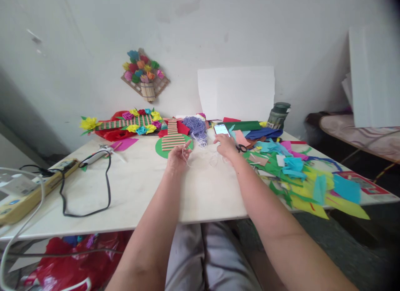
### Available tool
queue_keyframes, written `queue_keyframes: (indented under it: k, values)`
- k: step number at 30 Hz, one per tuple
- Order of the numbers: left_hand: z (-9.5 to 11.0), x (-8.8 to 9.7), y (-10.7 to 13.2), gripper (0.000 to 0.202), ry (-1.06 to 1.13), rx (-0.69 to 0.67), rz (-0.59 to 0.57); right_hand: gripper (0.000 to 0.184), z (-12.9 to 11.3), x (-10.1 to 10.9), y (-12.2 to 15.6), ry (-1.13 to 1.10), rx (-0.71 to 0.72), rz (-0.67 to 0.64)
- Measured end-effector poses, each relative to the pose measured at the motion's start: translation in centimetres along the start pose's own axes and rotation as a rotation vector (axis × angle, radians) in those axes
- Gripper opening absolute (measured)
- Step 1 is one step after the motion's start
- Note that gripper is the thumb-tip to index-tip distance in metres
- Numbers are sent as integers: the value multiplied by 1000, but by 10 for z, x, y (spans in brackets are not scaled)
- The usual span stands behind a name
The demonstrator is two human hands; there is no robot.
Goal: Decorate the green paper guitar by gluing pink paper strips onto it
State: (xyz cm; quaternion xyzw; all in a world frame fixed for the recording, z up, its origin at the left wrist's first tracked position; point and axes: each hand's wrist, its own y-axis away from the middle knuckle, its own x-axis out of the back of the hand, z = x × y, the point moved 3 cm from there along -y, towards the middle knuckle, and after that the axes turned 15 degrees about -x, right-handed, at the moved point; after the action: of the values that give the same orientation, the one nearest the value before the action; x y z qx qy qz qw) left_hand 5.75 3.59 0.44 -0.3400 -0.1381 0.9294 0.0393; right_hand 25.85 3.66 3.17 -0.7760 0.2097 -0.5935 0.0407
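Note:
My left hand [178, 158] is closed, its fingertips pinching a strand of white yarn [186, 161]. Just beyond it lies a guitar-shaped craft [173, 141], made of striped sticks on a green round base. My right hand [226, 146] is at the near edge of a lit phone [221, 130], index finger stretched out; whether it touches the screen I cannot tell. Loose loops of white yarn [213, 159] lie on the table between my hands. A tangled heap of purple yarn [196, 128] rests behind them. Beside my right hand show the black handles of scissors [241, 148].
Scraps of coloured paper [293, 168] spread over the right side, with a green-lidded jar [278, 116] behind. At left are a power strip [40, 191], a black cable [108, 186] and a glue gun [104, 149]. A flower-decorated guitar craft [125, 123] lies at the back.

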Motion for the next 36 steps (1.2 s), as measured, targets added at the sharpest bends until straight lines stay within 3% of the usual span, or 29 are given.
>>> queue_keyframes:
  k: [2, 4, 7, 8, 10, 13, 18, 20, 22, 25, 28, 31, 36]
  values:
    - [0, 0, 0, 7, 27, 4, -19, 41, -12, -7, 3, -97, 112, -65]
    - [0, 0, 0, 9, 66, -6, -45, 45, -24, -18, 9, -119, 221, -209]
    - [1, 2, -1, 9, 126, -55, -86, 50, -29, -36, 18, 10, 253, -473]
    - [1, 3, -2, 9, 148, -76, -99, 51, -27, -39, 19, 75, 228, -499]
    - [2, 5, -3, 11, 182, -113, -119, 49, -19, -42, 19, 180, 161, -474]
    - [1, 7, -5, 11, 184, -128, -123, 43, -8, -40, 15, 206, 106, -321]
    - [-3, 3, -3, 10, 152, -78, -138, 34, -10, -23, 12, -12, 99, 86]
    - [-4, 1, -1, 10, 131, -46, -156, 34, -17, -21, 13, -167, 129, 148]
    - [-4, -2, 1, 9, 106, -8, -176, 37, -24, -24, 13, -368, 153, 76]
    - [-6, -7, 6, 9, 54, 74, -246, 41, -36, -36, 14, -692, 213, -207]
    - [-8, -11, 10, 11, -22, 140, -353, 22, -42, -41, 15, -944, 220, -407]
    - [-10, -12, 11, 13, -104, 198, -384, 18, -39, -37, 15, -1074, 166, -414]
    - [-12, -11, 10, 14, -167, 259, -335, 14, -30, -26, 16, -1140, 85, -364]
